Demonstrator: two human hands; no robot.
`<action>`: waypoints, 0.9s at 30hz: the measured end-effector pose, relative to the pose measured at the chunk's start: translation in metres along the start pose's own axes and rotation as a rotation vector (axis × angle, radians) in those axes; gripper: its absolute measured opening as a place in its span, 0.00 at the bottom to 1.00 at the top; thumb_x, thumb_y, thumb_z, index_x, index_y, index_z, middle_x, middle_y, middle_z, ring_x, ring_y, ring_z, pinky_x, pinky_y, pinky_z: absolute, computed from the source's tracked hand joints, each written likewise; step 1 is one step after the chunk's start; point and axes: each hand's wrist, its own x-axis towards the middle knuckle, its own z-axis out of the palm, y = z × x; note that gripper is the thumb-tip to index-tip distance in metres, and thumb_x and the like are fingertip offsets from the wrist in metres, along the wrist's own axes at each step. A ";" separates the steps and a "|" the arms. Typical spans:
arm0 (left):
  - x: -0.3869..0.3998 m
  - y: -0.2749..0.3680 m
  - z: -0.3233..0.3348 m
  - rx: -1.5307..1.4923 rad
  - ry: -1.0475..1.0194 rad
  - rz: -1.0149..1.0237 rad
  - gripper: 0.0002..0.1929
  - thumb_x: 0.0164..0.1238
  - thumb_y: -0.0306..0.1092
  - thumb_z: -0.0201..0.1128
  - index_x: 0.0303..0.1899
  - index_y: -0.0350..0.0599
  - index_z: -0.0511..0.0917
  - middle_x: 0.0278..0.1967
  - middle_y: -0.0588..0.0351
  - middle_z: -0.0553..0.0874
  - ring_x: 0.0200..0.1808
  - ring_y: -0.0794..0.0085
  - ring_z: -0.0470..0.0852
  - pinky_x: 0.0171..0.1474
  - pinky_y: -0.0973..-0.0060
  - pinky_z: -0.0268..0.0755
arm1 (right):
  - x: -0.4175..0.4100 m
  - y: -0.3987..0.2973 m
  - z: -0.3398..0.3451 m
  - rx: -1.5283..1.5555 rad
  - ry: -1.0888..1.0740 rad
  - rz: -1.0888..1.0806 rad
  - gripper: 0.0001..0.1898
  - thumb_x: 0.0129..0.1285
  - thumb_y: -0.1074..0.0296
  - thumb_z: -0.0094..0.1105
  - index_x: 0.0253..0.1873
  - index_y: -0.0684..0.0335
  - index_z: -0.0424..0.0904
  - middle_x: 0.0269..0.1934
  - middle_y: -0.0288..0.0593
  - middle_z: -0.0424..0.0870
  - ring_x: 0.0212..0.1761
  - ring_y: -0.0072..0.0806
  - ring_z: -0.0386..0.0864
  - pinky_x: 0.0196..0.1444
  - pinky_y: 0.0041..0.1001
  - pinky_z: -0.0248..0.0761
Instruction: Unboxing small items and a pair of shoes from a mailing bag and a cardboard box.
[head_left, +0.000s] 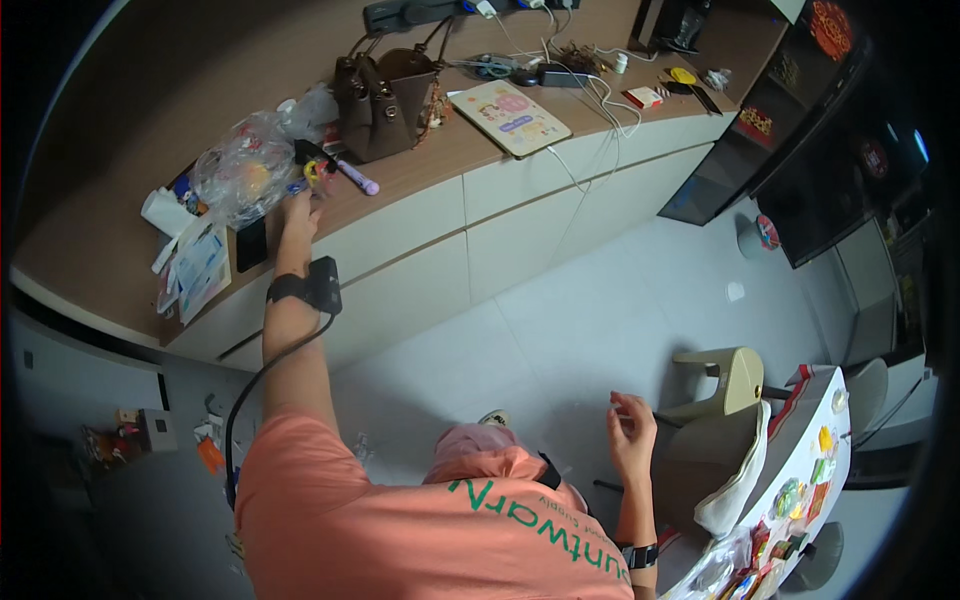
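My left hand reaches onto the wooden top of a long cabinet. Its fingertips are at a small blue item, beside a clear plastic bag; whether they grip it I cannot tell. Close by are a yellow-and-red small item and a purple-ended stick-like object. A black phone lies just left of my wrist. My right hand hangs over the floor at my side, fingers loosely curled and apart, holding nothing.
Along the cabinet top stand a brown handbag, a tablet in a patterned cover with a cable, and a paper roll. Printed papers overlap the front edge. A stool and a cluttered table are at right.
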 end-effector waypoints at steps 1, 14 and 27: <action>0.005 -0.005 -0.003 0.120 0.029 0.104 0.14 0.65 0.30 0.61 0.51 0.39 0.75 0.46 0.49 0.80 0.49 0.57 0.79 0.55 0.51 0.72 | -0.002 0.002 -0.001 0.000 0.017 0.014 0.11 0.61 0.77 0.57 0.49 0.67 0.79 0.42 0.42 0.79 0.38 0.25 0.79 0.39 0.22 0.74; -0.024 -0.066 0.032 0.642 0.090 1.164 0.26 0.52 0.40 0.72 0.52 0.39 0.76 0.46 0.45 0.84 0.48 0.51 0.82 0.51 0.61 0.74 | -0.060 0.030 -0.044 -0.090 0.191 0.009 0.12 0.58 0.74 0.58 0.48 0.65 0.79 0.43 0.48 0.78 0.38 0.37 0.83 0.41 0.31 0.79; -0.596 -0.195 0.147 0.040 -1.288 1.132 0.24 0.54 0.19 0.60 0.56 0.39 0.73 0.57 0.48 0.74 0.61 0.57 0.69 0.64 0.62 0.61 | -0.305 0.087 -0.161 -0.197 0.577 0.401 0.12 0.57 0.68 0.58 0.44 0.64 0.82 0.41 0.48 0.81 0.43 0.42 0.80 0.47 0.36 0.73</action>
